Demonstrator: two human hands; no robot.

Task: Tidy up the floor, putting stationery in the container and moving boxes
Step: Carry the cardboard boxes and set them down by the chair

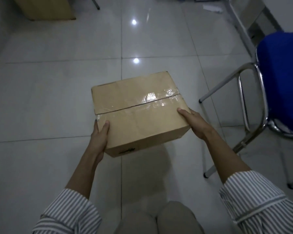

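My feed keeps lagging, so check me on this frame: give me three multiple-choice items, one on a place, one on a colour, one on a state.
1. Where is the second cardboard box?
A) on the floor, far off to the left
B) on the chair
C) on a shelf

2. What colour is the chair seat?
A) red
B) blue
C) grey

3. How is the taped box handled?
A) one hand alone
B) lying untouched
C) both hands grip its sides

Answers: 1 A, it stands at the frame's top left. 2 B, the seat is plainly blue. 3 C, the left hand and right hand clasp opposite sides.
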